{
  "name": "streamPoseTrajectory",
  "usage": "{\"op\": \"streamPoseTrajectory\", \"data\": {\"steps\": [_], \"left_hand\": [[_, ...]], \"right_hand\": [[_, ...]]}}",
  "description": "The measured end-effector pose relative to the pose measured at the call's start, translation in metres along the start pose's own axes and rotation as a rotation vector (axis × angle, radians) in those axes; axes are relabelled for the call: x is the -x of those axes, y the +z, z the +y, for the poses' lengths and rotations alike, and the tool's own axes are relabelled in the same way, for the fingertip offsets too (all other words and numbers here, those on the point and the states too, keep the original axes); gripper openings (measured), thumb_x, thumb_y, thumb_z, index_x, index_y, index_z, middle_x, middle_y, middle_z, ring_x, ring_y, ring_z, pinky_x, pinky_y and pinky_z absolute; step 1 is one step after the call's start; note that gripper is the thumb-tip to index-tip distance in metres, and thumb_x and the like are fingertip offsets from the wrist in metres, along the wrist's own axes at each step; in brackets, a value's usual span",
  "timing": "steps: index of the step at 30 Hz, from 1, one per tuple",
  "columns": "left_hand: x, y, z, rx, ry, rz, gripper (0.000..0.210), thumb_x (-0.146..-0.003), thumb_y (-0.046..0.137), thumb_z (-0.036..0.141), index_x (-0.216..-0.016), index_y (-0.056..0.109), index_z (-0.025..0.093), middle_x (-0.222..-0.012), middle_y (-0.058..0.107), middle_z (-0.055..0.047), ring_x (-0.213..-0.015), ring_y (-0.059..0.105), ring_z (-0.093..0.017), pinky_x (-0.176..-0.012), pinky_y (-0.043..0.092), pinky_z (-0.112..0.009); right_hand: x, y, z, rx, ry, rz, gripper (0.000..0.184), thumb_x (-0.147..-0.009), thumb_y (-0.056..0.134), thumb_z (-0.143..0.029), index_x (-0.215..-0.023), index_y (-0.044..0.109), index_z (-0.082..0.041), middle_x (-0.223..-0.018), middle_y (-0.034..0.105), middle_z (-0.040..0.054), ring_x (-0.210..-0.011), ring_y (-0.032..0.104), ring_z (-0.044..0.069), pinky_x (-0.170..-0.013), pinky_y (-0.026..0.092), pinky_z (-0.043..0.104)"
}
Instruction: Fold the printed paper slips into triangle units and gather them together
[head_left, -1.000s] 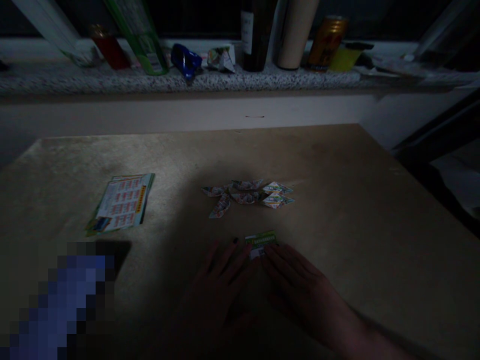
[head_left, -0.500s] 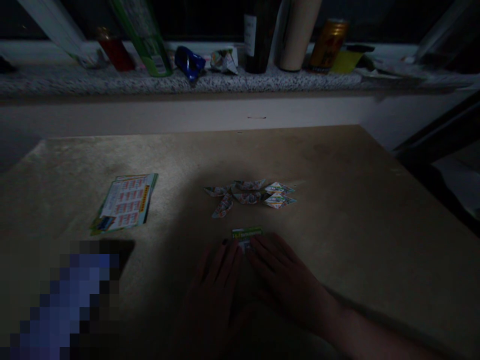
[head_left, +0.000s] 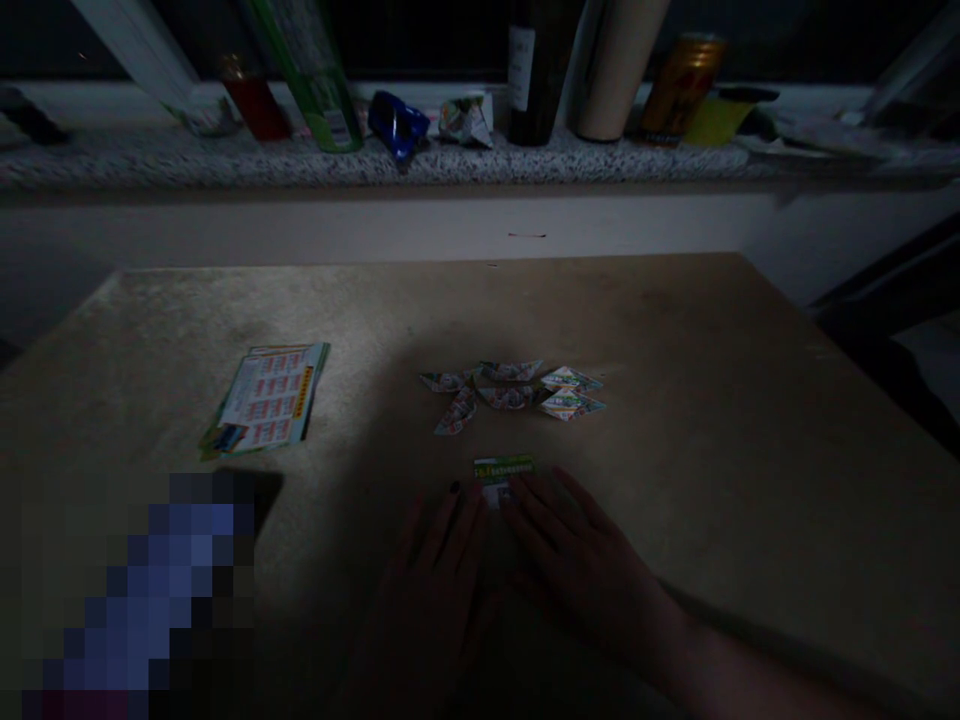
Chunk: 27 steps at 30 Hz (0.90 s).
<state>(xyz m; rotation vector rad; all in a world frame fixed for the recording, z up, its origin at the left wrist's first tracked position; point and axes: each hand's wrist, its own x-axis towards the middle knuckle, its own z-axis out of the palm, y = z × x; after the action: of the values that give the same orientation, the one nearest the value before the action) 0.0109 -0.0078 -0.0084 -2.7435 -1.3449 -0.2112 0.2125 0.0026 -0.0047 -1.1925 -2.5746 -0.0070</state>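
Note:
A small green-and-white printed paper [head_left: 504, 468] lies on the table in front of me, its near part covered by my fingers. My left hand [head_left: 431, 570] rests flat with its fingers stretched forward, fingertips at the paper's left edge. From the right, my right hand [head_left: 577, 540] lies flat, its fingertips on the paper's right side. Just beyond are several folded paper pieces, among them a boat-like one [head_left: 506, 398] and a diamond-shaped one [head_left: 571, 403]. Dim light hides the thumbs and the paper's lower part.
A stack of printed leaflets [head_left: 266, 398] sits at the left of the table [head_left: 675, 330]. A pixelated blue shape [head_left: 150, 600] fills the lower left. Along the granite sill [head_left: 450, 165] stand bottles, a gold can [head_left: 682, 90] and a crumpled blue wrapper [head_left: 397, 125].
The view has turned slightly left, so everything sits a little further right. Both hands stay on the paper with hardly any movement.

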Motion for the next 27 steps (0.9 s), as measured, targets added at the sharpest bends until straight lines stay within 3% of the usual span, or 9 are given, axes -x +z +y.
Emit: {"op": "streamPoseTrajectory", "data": {"steps": [5, 13, 22, 27], "left_hand": [[0.003, 0.002, -0.001, 0.018, -0.002, -0.01, 0.059, -0.092, 0.037, 0.043, -0.143, 0.03, 0.013, -0.147, 0.034, -0.011, -0.135, 0.028, -0.028, -0.112, 0.01, -0.048], [0.001, 0.0, 0.001, -0.036, 0.022, -0.03, 0.06, -0.09, 0.041, 0.042, -0.14, 0.034, 0.008, -0.147, 0.033, -0.015, -0.135, 0.027, -0.031, -0.111, 0.012, -0.047], [0.002, 0.0, 0.0, -0.009, 0.012, -0.044, 0.058, -0.091, 0.038, 0.043, -0.14, 0.034, 0.012, -0.147, 0.033, -0.013, -0.135, 0.028, -0.03, -0.111, 0.012, -0.049], [0.002, 0.0, 0.0, 0.014, 0.018, -0.007, 0.06, -0.091, 0.04, 0.043, -0.14, 0.035, 0.01, -0.146, 0.035, -0.014, -0.135, 0.028, -0.03, -0.112, 0.01, -0.046]], "right_hand": [[-0.001, -0.002, 0.0, 0.023, -0.023, -0.039, 0.048, -0.092, 0.047, -0.037, -0.132, 0.047, -0.011, -0.133, 0.052, 0.0137, -0.126, 0.044, 0.027, -0.104, 0.039, 0.046], [0.0, 0.0, -0.001, 0.029, -0.017, -0.04, 0.046, -0.091, 0.048, -0.036, -0.13, 0.049, -0.013, -0.134, 0.052, 0.0137, -0.126, 0.043, 0.028, -0.103, 0.039, 0.048], [-0.007, -0.008, 0.005, -0.009, -0.005, -0.038, 0.046, -0.09, 0.049, -0.042, -0.128, 0.051, -0.017, -0.134, 0.051, 0.0132, -0.127, 0.042, 0.027, -0.105, 0.034, 0.051], [-0.004, -0.008, 0.012, -0.018, -0.012, -0.002, 0.039, -0.09, 0.05, -0.038, -0.124, 0.054, -0.02, -0.139, 0.046, 0.0107, -0.13, 0.037, 0.026, -0.11, 0.022, 0.053]]}}
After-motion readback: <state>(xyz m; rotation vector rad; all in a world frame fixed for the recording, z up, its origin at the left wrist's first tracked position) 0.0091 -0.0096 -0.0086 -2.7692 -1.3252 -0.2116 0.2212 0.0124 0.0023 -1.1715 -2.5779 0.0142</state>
